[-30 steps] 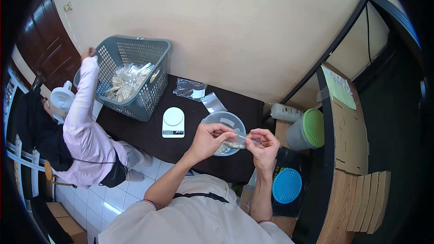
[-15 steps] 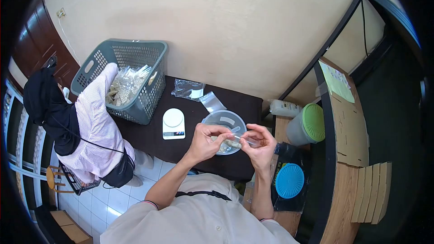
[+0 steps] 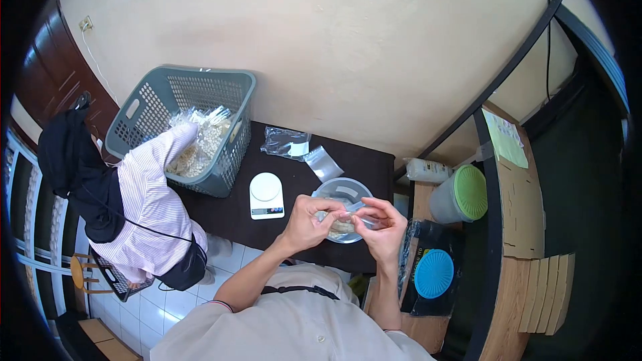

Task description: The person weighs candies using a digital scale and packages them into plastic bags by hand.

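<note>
Over a clear round plastic tub (image 3: 336, 184) I hold a small transparent plastic bag (image 3: 355, 209). My left hand (image 3: 310, 223) pinches one side of it with thumb and fingers. On its other side, my right hand (image 3: 382, 228) is closed on the film, thumb against fingers. Both hands are close together and hide part of the bag and tub. Pale pieces (image 3: 343, 226) lie in the tub, too covered to name. Just behind the tub is a stack of clear flat bags (image 3: 324, 164).
A white kitchen scale (image 3: 267, 194) and a clear plastic packet (image 3: 285, 142) lie on the dark tablecloth. At left, a co-worker in a striped top (image 3: 150, 187) reaches into a grey-green basket (image 3: 234, 154) of bagged pale goods. Green-lidded container (image 3: 471, 192) and blue lid (image 3: 433, 274) are at right.
The view has shifted, so the table and basket appear lower and further right. My hands keep their pinch on the bag, whose film has changed shape. The co-worker's arm reaches further into the basket.
</note>
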Demonstrator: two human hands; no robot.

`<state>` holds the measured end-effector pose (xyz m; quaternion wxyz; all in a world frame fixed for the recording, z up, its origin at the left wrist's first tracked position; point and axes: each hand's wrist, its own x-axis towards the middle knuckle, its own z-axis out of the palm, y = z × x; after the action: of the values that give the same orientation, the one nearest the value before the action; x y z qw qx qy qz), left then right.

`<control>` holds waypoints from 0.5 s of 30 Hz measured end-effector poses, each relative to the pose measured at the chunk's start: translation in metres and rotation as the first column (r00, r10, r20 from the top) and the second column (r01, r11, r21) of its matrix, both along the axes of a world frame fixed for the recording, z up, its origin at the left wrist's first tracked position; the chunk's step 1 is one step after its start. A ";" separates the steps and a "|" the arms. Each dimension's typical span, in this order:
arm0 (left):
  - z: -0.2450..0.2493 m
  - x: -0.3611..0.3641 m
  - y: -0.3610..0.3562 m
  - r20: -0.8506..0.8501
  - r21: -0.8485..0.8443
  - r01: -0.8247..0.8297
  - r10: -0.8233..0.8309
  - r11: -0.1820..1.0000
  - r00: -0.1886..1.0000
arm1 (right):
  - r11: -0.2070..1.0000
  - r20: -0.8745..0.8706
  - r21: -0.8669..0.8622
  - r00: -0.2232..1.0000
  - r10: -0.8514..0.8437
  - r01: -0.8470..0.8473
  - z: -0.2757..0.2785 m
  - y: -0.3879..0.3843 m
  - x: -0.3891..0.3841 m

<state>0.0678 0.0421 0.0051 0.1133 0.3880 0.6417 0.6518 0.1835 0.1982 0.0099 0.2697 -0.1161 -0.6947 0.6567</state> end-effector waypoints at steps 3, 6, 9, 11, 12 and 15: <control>-0.006 -0.004 -0.006 0.029 0.039 -0.071 0.070 0.997 0.997 | 0.999 0.073 -0.032 0.997 -0.003 0.005 0.007 -0.002 -0.001; -0.016 -0.011 -0.012 0.191 0.095 -0.050 0.031 0.994 0.981 | 0.992 0.047 -0.123 0.999 -0.001 0.007 0.006 -0.006 -0.004; -0.021 -0.015 -0.020 0.254 0.090 -0.056 0.031 0.994 0.967 | 0.996 0.041 -0.080 0.999 -0.023 0.026 0.002 -0.009 -0.003; -0.021 -0.020 -0.023 0.267 0.021 0.063 -0.066 0.998 0.961 | 0.997 0.053 -0.075 0.998 -0.031 0.035 -0.001 -0.007 -0.002; -0.017 -0.022 -0.023 0.270 0.019 0.061 -0.064 0.998 0.961 | 0.997 0.066 -0.067 0.997 -0.041 0.046 -0.001 -0.006 -0.001; -0.009 -0.023 -0.015 0.171 -0.064 0.164 -0.151 0.984 0.974 | 0.991 0.120 0.132 0.993 0.016 -0.032 0.007 -0.004 0.000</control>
<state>0.0443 0.0269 -0.0042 0.2325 0.3773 0.6223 0.6453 0.1839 0.1944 0.0168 0.2271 -0.1279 -0.7534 0.6037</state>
